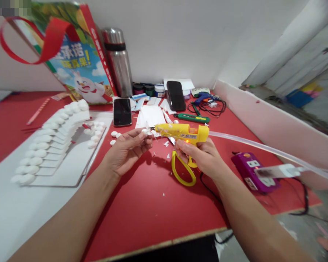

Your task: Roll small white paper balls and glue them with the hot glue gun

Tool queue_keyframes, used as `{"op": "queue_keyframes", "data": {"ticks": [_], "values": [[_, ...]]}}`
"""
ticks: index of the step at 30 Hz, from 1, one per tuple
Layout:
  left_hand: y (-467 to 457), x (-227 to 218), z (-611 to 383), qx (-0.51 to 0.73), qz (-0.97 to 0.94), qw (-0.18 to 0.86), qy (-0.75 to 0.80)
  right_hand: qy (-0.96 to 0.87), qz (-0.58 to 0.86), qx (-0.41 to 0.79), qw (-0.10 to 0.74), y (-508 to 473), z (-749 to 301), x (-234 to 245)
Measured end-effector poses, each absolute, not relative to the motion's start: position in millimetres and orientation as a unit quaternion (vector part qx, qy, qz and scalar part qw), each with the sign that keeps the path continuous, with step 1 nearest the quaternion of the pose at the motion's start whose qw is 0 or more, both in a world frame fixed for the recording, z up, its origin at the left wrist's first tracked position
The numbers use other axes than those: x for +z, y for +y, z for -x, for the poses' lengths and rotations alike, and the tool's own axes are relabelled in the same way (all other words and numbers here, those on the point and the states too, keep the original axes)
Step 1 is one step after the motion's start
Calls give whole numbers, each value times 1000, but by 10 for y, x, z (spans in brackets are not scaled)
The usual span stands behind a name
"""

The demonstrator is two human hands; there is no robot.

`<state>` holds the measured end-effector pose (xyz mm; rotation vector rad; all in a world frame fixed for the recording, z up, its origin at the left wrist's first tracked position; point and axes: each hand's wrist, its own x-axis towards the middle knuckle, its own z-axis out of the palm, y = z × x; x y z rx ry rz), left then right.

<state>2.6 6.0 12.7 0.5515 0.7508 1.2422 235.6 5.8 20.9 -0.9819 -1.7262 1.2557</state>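
Observation:
My right hand [200, 156] grips a yellow hot glue gun [183, 133] with a lit orange lamp and a long clear glue stick [262, 149] trailing out of its back to the right. Its nozzle points left at a small white oval piece [145, 131] pinched in the fingertips of my left hand [128, 149]. Yellow-handled scissors [182, 173] lie on the red table [147, 203] just under my right hand. A white foam model [54, 145] with rows of white oval pieces sits to the left on a white board.
Loose white ovals [114, 134] and scraps lie near my left hand. At the back stand a gift bag [71, 54], steel flask [118, 62], two phones [122, 111], paint jars [149, 90], green cutter [192, 118], blue glue gun [205, 97]. A purple power strip [251, 171] sits right.

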Motion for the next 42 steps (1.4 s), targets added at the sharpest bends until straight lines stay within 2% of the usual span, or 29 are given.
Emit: {"op": "queue_keyframes", "data": {"ticks": [27,35,38,42], "values": [[64,85,-1,557,-295,689,357,-678,414,465,390,57,-2349,256],[49,90,-23,531,-296,723,330,-658,414,475,412,70,-2334,269],[41,85,-32,529,-290,731,317,-634,462,454,423,125,-2393,309],[25,64,-44,525,-299,731,316,-635,558,367,388,228,-2629,308]]}}
